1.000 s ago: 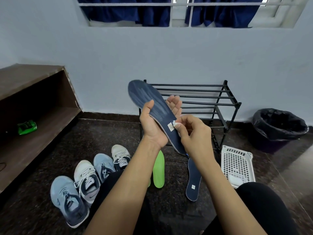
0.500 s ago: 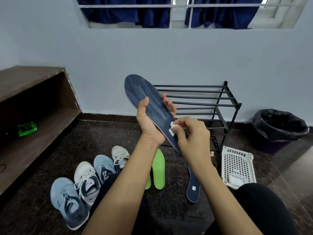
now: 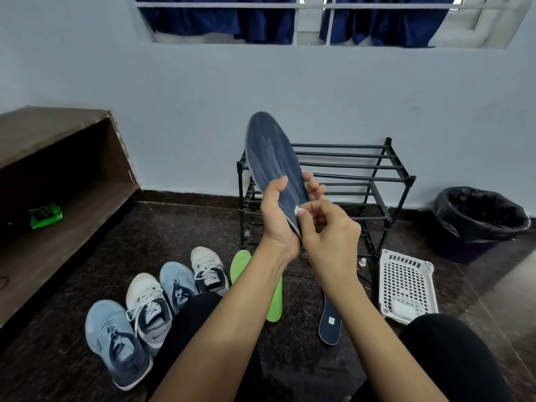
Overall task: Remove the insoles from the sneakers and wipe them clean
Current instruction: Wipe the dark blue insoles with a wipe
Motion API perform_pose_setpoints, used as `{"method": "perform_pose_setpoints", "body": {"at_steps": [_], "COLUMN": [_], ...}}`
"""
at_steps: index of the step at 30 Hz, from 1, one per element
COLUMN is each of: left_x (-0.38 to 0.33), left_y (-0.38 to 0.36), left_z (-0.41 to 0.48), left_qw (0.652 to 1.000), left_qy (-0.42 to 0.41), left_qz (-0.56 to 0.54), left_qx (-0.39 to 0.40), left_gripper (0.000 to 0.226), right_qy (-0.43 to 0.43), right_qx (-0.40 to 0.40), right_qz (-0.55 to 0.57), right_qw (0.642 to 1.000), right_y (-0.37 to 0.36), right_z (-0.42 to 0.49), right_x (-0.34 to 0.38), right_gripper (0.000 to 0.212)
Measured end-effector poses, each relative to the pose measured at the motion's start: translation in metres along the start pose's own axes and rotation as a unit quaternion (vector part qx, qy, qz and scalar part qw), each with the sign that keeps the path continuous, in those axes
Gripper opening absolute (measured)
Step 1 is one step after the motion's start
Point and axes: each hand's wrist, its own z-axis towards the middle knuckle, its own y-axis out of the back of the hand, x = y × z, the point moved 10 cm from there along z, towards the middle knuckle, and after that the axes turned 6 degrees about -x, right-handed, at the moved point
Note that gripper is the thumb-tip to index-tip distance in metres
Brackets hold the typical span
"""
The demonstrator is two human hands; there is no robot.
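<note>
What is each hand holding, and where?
The left hand grips the raised navy insole around its lower half; the right hand pinches a small white piece against it.

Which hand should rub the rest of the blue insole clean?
Probably the right hand: it pinches the small white wipe against the lower part of the insole. The left hand grips the insole and holds it up, so it is not free.
</note>
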Motion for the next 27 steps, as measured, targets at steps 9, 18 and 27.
{"method": "perform_pose_setpoints", "body": {"at_steps": [9, 18, 27], "left_x": [-0.013, 0.001, -0.009], "left_y": [0.003, 0.004, 0.007], "left_z": [0.001, -0.001, 0.003], "left_qw": [1.0, 1.0, 1.0], "left_qy": [-0.015, -0.021, -0.023], "left_qz": [-0.02, -0.013, -0.005], "left_qx": [0.001, -0.019, -0.011], "left_gripper": [0.043, 0.038, 0.043], "right_qy": [-0.045, -0.058, -0.05], "right_qx": [0.138, 0.008, 0.122], "right_qz": [0.054, 0.037, 0.052], "right_qw": [0.988, 0.998, 0.99], "right_y": [-0.011, -0.001, -0.011], "right_z": [-0.005, 0.0, -0.003], "right_x": [0.006, -0.009, 0.0], "right_gripper": [0.003, 0.005, 0.003]}}
